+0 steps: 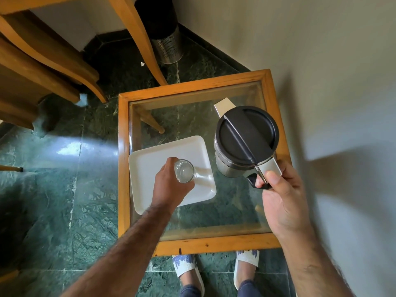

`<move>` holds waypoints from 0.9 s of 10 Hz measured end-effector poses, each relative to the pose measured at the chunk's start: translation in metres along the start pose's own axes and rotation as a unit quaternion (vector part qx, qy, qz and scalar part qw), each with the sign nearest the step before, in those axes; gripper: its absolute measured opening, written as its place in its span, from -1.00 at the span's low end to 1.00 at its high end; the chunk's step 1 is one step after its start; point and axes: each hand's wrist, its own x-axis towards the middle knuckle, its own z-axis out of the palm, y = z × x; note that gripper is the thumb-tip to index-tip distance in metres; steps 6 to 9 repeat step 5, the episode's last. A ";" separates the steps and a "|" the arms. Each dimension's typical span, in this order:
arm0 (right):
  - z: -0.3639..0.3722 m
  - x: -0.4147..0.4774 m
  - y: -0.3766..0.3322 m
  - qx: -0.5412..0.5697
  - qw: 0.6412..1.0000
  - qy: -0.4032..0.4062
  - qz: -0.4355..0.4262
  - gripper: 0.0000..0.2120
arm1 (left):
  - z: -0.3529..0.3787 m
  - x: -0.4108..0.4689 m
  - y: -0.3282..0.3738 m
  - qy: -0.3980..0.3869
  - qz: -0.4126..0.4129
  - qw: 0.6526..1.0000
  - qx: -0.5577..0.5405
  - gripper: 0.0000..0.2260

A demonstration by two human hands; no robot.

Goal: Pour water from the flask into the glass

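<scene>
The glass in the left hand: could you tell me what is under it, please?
The white tray lies under the glass, on the glass-topped table. The left hand hides whether they touch.

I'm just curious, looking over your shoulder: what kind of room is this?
Probably a hotel room or a sitting corner at home: a small glass-topped wooden side table against the wall, a serving tray with a glass, a steel waste bin and wooden furniture on a green marble floor.

A wood-framed glass table [125,168] stood on green marble floor [64,200], bearing a white tray [150,159] beside the flask [244,142].
</scene>
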 end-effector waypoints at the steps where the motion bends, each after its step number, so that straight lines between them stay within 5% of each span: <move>1: -0.005 -0.006 0.003 0.003 1.000 -0.010 0.002 -0.95 | 0.003 -0.001 0.000 0.007 -0.003 1.000 -0.004 -0.40; 2: -0.005 -0.008 0.000 -0.012 0.999 -0.030 0.020 -0.94 | 0.002 0.000 -0.001 -0.007 -0.004 1.000 0.002 -0.39; 3: -0.005 -0.009 -0.008 -0.044 0.999 -0.010 0.018 -0.66 | -0.004 -0.003 0.002 -0.046 -0.006 0.999 0.027 -0.17; 4: -0.001 -0.007 -0.026 -0.141 0.986 0.087 -0.023 -0.47 | -0.023 -0.013 0.016 -0.053 0.019 0.995 0.082 0.11; 5: 0.006 0.000 -0.051 -0.382 0.914 0.074 -0.112 -0.28 | -0.052 -0.029 0.036 -0.001 0.065 0.990 0.121 0.07; 9: 0.006 0.000 -0.051 -0.382 0.914 0.074 -0.112 -0.28 | -0.052 -0.029 0.036 -0.001 0.065 0.990 0.121 0.07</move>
